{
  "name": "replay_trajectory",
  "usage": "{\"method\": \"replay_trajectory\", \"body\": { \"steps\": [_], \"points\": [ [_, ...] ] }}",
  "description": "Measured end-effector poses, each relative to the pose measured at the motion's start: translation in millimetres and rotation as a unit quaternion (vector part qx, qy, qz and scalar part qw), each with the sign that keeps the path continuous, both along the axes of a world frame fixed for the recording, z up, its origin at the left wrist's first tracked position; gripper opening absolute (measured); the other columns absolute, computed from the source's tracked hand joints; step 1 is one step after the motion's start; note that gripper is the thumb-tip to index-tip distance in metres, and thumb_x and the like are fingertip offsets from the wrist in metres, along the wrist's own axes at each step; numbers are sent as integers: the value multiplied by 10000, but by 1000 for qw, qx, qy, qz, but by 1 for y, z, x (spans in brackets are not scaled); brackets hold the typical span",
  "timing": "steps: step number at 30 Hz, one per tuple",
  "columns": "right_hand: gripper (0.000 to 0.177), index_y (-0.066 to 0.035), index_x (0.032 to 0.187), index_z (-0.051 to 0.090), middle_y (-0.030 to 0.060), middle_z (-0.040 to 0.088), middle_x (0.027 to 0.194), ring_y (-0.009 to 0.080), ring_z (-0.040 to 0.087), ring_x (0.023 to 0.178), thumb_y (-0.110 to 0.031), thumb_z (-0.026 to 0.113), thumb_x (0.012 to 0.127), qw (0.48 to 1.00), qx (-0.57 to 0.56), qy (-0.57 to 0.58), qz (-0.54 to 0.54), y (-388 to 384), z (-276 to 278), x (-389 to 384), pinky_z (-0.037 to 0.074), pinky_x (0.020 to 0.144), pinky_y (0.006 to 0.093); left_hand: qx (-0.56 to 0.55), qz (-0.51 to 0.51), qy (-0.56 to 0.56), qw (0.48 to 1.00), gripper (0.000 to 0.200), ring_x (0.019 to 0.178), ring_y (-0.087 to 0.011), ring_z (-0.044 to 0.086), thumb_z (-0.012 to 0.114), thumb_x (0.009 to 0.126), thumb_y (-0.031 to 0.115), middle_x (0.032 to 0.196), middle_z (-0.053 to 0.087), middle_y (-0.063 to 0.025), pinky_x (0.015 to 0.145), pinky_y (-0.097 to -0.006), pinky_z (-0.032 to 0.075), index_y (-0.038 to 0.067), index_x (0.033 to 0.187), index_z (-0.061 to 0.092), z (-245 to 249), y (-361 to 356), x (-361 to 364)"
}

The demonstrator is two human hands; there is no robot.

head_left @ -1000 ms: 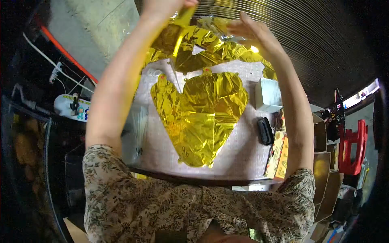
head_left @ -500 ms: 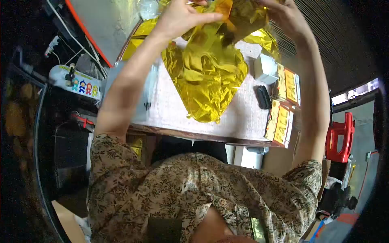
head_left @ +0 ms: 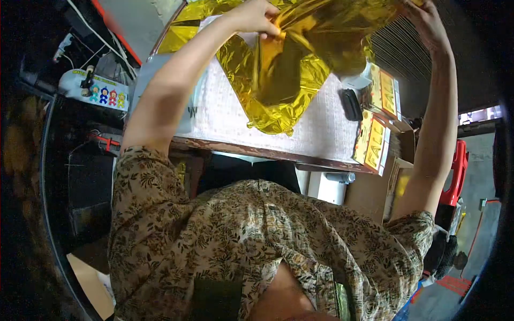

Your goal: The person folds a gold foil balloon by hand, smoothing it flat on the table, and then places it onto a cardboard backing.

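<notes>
A thin, shiny gold foil sheet [head_left: 326,32] is stretched between my two hands above the far part of the table. My left hand [head_left: 258,18] pinches its left edge between thumb and fingers. At the upper right, my right hand [head_left: 426,24] grips the other side, its fingers partly cut off by the top of the view. Under the raised sheet lies more crinkled gold foil [head_left: 278,119], tapering to a blunt end on the table. Another stretch of gold foil [head_left: 182,36] spreads out at the back left.
On the table [head_left: 225,125], two yellow boxes [head_left: 375,142] marked FALL stand at the right edge. A black case [head_left: 350,104] and a small white box [head_left: 357,80] sit beside them. Clear plastic [head_left: 179,115] covers the left side. A red stool [head_left: 456,174] is at far right.
My hands have moved farther apart, the right one outward to the right. The foil between them is now pulled wide, and it covers more of the white box.
</notes>
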State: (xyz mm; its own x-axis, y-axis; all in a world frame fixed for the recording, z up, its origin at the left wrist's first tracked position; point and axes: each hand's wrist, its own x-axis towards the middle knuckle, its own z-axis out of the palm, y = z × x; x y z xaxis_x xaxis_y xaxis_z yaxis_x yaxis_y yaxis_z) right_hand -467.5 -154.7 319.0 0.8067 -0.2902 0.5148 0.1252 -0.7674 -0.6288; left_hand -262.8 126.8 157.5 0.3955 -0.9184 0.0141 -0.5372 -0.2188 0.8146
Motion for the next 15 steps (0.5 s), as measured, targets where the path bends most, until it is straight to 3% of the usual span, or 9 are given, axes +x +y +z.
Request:
{"method": "replay_trajectory", "body": {
  "steps": [2, 4, 5, 7, 9, 10, 11, 13, 15],
  "points": [
    [187, 12, 1047, 728, 72, 731, 930, 155, 679, 839, -148, 724, 950, 994, -6, -67, -81, 8, 6, -2, 558, 725, 296, -10, 23, -3, 1000, 214, 602, -109, 645, 794, 850, 132, 765, 703, -70, 548, -276, 510, 16, 1010, 711, 8, -12, -2],
    [206, -34, 1022, 778, 121, 784, 1011, 203, 726, 919, 50, 670, 869, 984, -41, -172, 23, 72, 9, -43, 531, 996, 458, -113, 170, -167, 965, 230, 625, -165, 678, 771, 830, 113, 759, 734, -95, 584, -348, 512, 82, 1057, 755, 10, -28, -2],
    [193, 1, 1044, 762, 124, 769, 1000, 199, 717, 893, 30, 697, 865, 973, -22, -208, 102, 69, 7, -46, 570, 913, 420, -287, 158, -164, 930, 218, 656, -239, 696, 766, 814, 122, 760, 726, -123, 609, -369, 508, 66, 1022, 739, -5, -34, 4],
    [208, 37, 1066, 746, 127, 754, 989, 194, 708, 867, 11, 724, 860, 954, 1, -243, 178, 62, -5, -57, 609, 830, 381, -255, 194, -203, 925, 194, 665, -259, 698, 761, 818, 130, 784, 728, -133, 611, -369, 509, 62, 998, 737, 1, -44, 7],
    [414, 47, 1190, 684, 205, 700, 1162, 280, 670, 1088, -290, 548, 993, 979, -48, -147, 135, 64, -37, -83, 537, 991, 416, -292, 226, -276, 887, 68, 690, -318, 696, 708, 846, 90, 797, 718, -152, 619, -372, 510, 52, 899, 728, -7, -50, 7],
    [426, 44, 1198, 681, 210, 703, 1170, 283, 676, 1111, -311, 524, 1021, 974, -148, -122, 121, 72, -51, -88, 534, 1008, 416, -289, 225, -275, 889, 68, 690, -318, 696, 708, 846, 90, 797, 718, -152, 619, -372, 510, 52, 899, 728, -29, -52, 24],
    [440, 40, 1206, 678, 214, 706, 1177, 285, 681, 1134, -332, 501, 1049, 957, -246, -106, 109, 81, -64, -94, 531, 1024, 415, -258, 171, -237, 921, 141, 861, -310, 693, 659, 897, 134, 947, 722, -150, 744, -388, 515, 67, 1004, 723, -59, -56, 52],
    [320, 27, 1159, 702, 184, 739, 1105, 247, 711, 1070, -224, 543, 1038, 900, -410, -112, 100, 113, -99, -88, 561, 977, 397, -252, 172, -290, 907, 151, 657, -146, 672, 758, 825, 108, 854, 757, -20, 600, -324, 520, 154, 968, 746, -91, -60, 52],
    [174, -5, 1057, 710, 119, 750, 972, 192, 727, 950, -90, 639, 922, 925, -357, -67, 108, 128, -155, -85, 600, 852, 388, -215, 170, -281, 920, 174, 704, -203, 694, 738, 818, 91, 894, 758, -38, 632, -354, 534, 182, 966, 747, -112, -56, 51]
  ]
}}
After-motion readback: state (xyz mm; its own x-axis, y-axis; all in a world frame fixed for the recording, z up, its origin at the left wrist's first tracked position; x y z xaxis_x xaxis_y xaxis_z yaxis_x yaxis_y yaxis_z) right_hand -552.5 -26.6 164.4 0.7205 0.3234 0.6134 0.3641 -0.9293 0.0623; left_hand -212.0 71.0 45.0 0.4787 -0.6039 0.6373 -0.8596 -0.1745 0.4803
